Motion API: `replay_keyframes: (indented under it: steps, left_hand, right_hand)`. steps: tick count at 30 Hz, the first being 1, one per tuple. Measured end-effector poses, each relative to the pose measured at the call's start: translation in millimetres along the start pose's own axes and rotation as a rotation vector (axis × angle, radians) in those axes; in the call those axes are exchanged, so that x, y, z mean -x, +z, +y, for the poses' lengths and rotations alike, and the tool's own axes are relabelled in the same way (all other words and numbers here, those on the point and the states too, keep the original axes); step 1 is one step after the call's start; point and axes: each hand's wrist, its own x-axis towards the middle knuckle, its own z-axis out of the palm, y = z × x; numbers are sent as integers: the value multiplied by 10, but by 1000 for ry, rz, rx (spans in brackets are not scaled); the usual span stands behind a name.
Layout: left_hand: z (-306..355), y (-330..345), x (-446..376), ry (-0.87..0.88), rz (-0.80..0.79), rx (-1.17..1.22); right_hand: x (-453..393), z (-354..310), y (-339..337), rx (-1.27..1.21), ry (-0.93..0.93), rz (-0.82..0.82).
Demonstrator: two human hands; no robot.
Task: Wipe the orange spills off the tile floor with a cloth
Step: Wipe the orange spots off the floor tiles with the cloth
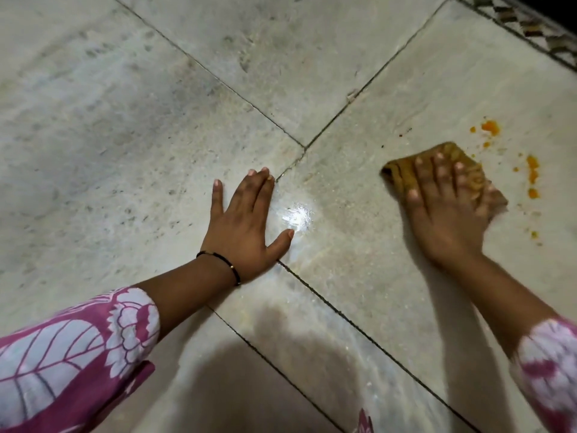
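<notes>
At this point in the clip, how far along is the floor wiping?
Partly done, it seems. The tile floor near the left hand shows a wet sheen and no orange, which may mean it has been wiped. In hand: the right hand presses the stained cloth flat on the tile. Left: orange spills beyond and right of the cloth, with smaller specks around them.

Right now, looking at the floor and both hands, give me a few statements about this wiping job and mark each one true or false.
1. The right hand presses the cloth on the floor. True.
2. The left hand holds a second cloth. False: it lies flat on the bare tile floor.
3. Orange spills remain to the right of the cloth. True.
4. The cloth is clean white. False: it is brownish and stained.
5. The left wrist wears a black bracelet. True.
</notes>
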Motion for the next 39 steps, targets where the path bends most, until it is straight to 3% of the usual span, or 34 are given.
replay_keyframes:
  steps: [2,5,9,15,20,22,24,28,30,34,39]
  left_hand:
    - [4,4,0,1,-8,-5]
    - [11,7,2,-1,-11,-14]
    - [9,14,0,-5,-5,-23]
    - [-6,17,8,4,-22,15]
    - [4,-11,13,-1,-53,-2]
    - [3,-3,6,2,-42,-15]
    - [6,4,3,4,-38,-26]
    - [-5,-10,25,-12,-70,-65]
    - [43,-54,-7,14,-122,-79]
    - [161,-218,-68,52,-220,-103]
    - [431,-279,-6,372,-251,-151]
  right_hand:
    - [268,-276,56,-19,-17,-4]
    - [386,-897,173,2,-202,-12]
    - [-149,-1359,206,75,-315,-13]
    - [-1083,-456,-164,114,-184,-261]
    - [-376,419,-300,224,-291,-401]
    - [177,538,-234,229,-371,-421]
    - [639,504,-73,224,-531,-322]
    - [578,183,-2,237,-824,-250]
    - [344,302,-118,227,-747,-239]
    - [123,1056,-276,279,-382,-317]
    - [1015,1560,-140,183,-390,-157]
